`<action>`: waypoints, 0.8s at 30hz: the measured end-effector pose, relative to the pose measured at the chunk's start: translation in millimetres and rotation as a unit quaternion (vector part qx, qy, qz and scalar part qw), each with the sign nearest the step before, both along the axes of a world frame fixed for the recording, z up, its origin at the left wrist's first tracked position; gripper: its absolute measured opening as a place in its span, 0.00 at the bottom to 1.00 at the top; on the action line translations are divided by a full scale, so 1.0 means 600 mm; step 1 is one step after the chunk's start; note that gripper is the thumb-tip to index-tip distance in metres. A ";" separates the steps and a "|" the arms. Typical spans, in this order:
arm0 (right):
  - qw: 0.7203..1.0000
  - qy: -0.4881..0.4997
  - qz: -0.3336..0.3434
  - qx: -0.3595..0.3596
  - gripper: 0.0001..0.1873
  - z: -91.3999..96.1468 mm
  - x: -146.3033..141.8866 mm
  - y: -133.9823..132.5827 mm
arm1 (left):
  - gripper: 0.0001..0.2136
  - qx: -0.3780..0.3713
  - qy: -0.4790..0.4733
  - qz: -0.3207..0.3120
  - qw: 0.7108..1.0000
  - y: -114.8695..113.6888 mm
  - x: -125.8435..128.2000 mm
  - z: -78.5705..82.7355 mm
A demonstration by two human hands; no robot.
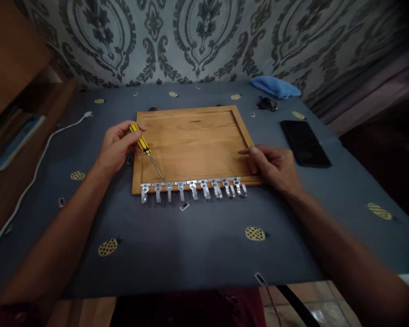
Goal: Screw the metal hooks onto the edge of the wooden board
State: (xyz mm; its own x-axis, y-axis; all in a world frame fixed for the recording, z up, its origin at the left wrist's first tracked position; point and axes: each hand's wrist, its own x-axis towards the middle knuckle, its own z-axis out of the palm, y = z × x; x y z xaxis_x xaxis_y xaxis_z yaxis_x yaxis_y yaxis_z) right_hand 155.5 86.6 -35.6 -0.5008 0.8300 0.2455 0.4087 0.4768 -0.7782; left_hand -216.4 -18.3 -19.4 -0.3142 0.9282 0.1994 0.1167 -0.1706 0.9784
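Note:
A wooden board (191, 141) lies flat on the grey tablecloth. Along its near edge runs a metal strip with several hooks (194, 187). My left hand (117, 144) is closed round a yellow and black screwdriver (140, 138); its thin shaft slants down to the strip's left end, the tip near the first hooks. My right hand (272, 165) rests on the board's near right corner, fingers curled loosely against the wood, holding nothing that I can see.
A black phone (305, 143) lies right of the board. A blue cloth (275, 86) and a small dark object (267, 104) sit at the back right. A white cable (37, 163) trails along the left. The table's near edge is close to my body.

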 end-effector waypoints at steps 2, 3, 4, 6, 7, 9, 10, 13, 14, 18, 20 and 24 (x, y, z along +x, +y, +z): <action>1.000 -0.001 0.003 0.000 0.35 0.001 0.001 -0.001 | 0.08 -0.004 -0.004 0.010 1.000 0.003 -0.001 -0.006; 1.000 -0.001 0.005 0.003 0.36 0.001 0.001 -0.001 | 0.08 -0.007 -0.004 0.012 1.000 0.004 -0.001 -0.008; 1.000 0.001 0.008 0.007 0.36 0.001 0.001 -0.001 | 0.08 -0.010 -0.004 0.012 1.000 0.004 0.000 -0.010; 1.000 0.001 0.011 0.008 0.36 0.001 0.001 -0.001 | 0.08 -0.018 -0.003 0.011 1.000 0.004 0.001 -0.013; 1.000 0.000 0.011 0.007 0.35 0.001 0.001 -0.001 | 0.08 -0.022 -0.002 0.009 1.000 0.004 0.001 -0.013; 1.000 -0.004 0.010 0.004 0.35 0.002 0.001 -0.002 | 0.08 -0.026 0.000 0.007 1.000 0.002 0.002 -0.013; 1.000 -0.008 0.010 0.003 0.35 0.002 0.001 -0.002 | 0.08 -0.026 0.001 0.006 1.000 0.001 0.001 -0.012; 1.000 -0.017 0.006 0.006 0.34 0.003 0.001 -0.003 | 0.08 -0.026 0.006 0.003 1.000 -0.002 0.000 -0.011; 1.000 -0.020 0.005 0.007 0.33 0.003 0.001 -0.003 | 0.08 -0.026 0.007 0.002 1.000 -0.002 0.000 -0.011; 1.000 -0.017 0.002 -0.001 0.32 0.003 0.000 -0.004 | 0.08 -0.024 0.010 -0.003 1.000 -0.002 -0.002 -0.014; 1.000 -0.015 0.003 -0.005 0.32 0.002 0.000 -0.004 | 0.08 -0.024 0.013 -0.007 1.000 -0.002 -0.004 -0.016; 1.000 -0.014 0.006 -0.012 0.32 0.001 0.001 -0.005 | 0.10 -0.032 0.019 -0.011 0.999 -0.004 -0.006 -0.018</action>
